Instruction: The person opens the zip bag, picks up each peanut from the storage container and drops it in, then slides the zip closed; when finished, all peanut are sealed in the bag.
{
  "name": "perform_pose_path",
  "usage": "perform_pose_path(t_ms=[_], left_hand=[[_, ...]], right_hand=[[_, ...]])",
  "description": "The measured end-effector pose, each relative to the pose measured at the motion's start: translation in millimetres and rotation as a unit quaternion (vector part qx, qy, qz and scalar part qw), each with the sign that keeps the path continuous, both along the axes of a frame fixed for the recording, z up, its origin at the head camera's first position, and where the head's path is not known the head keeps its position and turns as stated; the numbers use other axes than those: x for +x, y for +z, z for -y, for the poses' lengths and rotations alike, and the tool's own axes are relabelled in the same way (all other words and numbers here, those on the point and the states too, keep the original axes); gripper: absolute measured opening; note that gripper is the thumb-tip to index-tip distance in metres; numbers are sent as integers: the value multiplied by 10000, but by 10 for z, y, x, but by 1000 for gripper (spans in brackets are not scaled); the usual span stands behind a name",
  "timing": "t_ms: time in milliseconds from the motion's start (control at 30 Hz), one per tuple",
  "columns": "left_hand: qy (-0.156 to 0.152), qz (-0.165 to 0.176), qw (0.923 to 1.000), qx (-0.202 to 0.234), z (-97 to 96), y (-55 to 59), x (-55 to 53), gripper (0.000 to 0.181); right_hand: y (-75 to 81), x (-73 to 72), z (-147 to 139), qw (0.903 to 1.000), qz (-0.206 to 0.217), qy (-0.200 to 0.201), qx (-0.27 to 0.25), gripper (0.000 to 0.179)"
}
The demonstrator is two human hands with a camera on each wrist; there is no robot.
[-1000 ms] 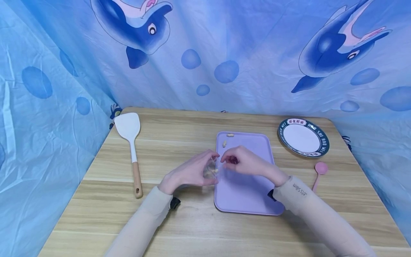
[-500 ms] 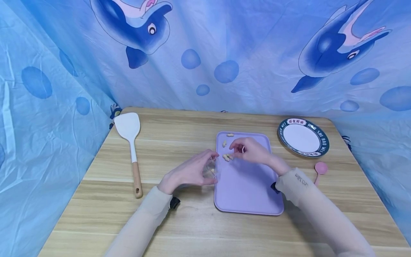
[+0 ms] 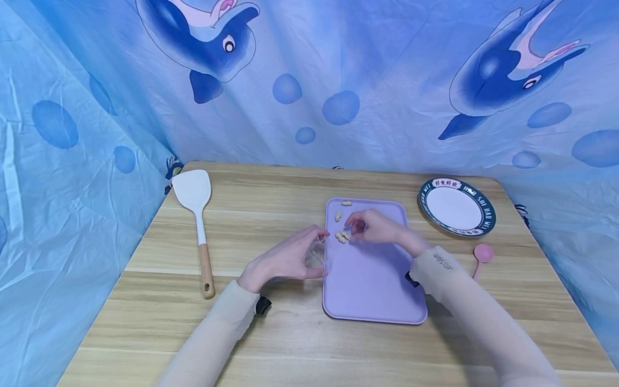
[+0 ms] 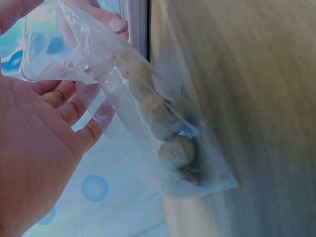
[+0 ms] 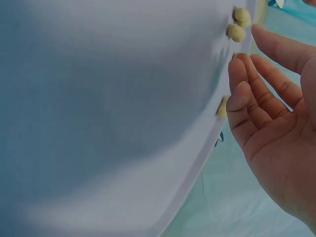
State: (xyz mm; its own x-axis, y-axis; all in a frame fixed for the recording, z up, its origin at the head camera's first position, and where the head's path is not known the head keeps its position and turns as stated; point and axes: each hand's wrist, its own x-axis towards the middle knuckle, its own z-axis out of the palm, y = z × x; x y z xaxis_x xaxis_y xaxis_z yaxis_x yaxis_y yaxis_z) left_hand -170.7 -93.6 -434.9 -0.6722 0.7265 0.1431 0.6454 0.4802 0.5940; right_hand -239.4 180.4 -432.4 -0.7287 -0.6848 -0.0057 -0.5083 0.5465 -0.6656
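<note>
My left hand holds a clear plastic zip bag by its mouth, thumb and fingers spread apart across it. Peanuts in their shells lie at the bottom of the bag. In the head view the bag stands at the left edge of a lilac tray. Over the tray, my right hand has loosely bent fingers, thumb and fingertips apart with nothing between them. Peanuts lie right beside its fingertips. Farther back on the tray are another peanut and one near the corner.
A white spatula with a wooden handle lies on the left of the wooden table. At the back right stands a green-rimmed plate, with a small pink spoon in front of it. A blue dolphin-print curtain surrounds the table.
My right hand has moved from beside the bag to farther back over the tray, and peanuts have come into view at its fingertips. My left hand and the bag have stayed put.
</note>
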Motion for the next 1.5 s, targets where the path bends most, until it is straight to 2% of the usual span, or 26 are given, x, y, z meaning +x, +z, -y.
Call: perform_pose_path(t_ms=[200, 900, 1233, 1500], left_hand=[[32, 36, 10000, -53, 2, 1, 6, 80], [103, 84, 9997, -182, 0, 10, 17, 80], [94, 123, 9998, -135, 0, -11, 1, 81], [43, 67, 10000, -43, 10, -21, -4, 83]], right_hand=[[-72, 7, 56, 9999, -71, 139, 46, 23], [-136, 7, 85, 9996, -234, -84, 95, 14], [17, 36, 59, 9991, -347, -258, -48, 18], [225, 156, 111, 9983, -479, -68, -318, 21]])
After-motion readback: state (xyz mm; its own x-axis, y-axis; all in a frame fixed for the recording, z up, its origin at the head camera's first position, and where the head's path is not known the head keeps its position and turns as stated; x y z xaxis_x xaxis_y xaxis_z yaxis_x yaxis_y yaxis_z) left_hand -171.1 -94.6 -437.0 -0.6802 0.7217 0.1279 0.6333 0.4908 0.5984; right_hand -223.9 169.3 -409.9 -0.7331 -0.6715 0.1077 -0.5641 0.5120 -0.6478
